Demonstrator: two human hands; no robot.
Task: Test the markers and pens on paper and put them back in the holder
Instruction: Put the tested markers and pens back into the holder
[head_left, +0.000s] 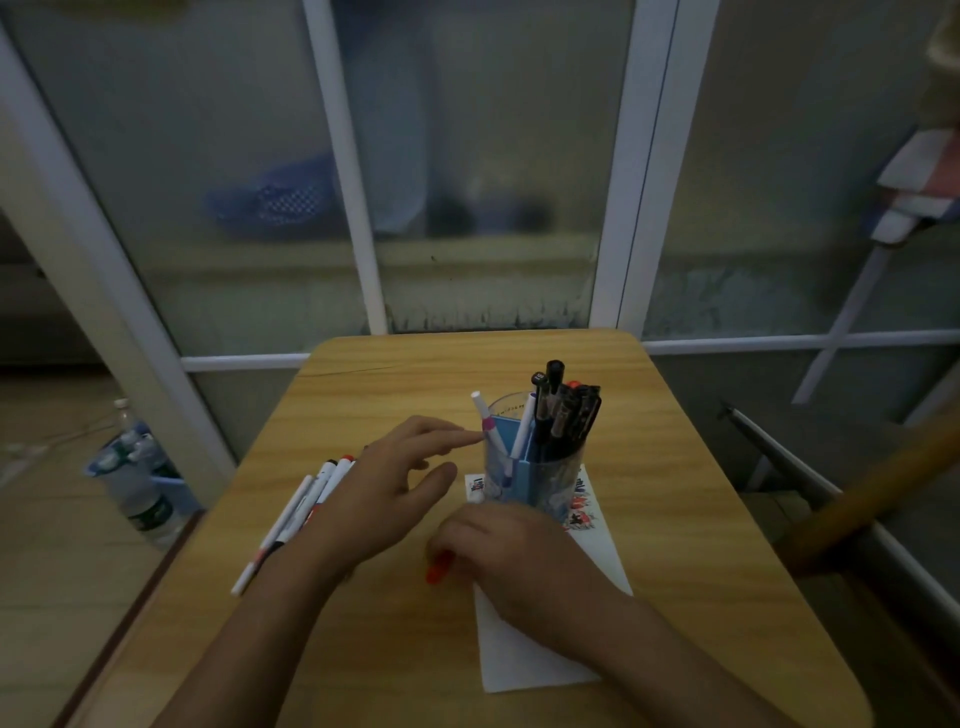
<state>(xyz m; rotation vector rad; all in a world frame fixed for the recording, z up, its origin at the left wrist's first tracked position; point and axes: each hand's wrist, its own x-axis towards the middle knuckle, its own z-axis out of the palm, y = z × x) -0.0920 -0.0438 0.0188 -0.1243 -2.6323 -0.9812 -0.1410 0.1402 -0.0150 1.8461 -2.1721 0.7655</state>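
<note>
Roughly four markers (306, 512) lie beside one holder (532, 467).

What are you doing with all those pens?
A person sits at a small wooden desk, testing pens. The right hand holds an orange marker over the paper. The left hand, fingers spread, reaches toward the clear holder full of pens. More markers lie in a row on the desk's left side.
</note>
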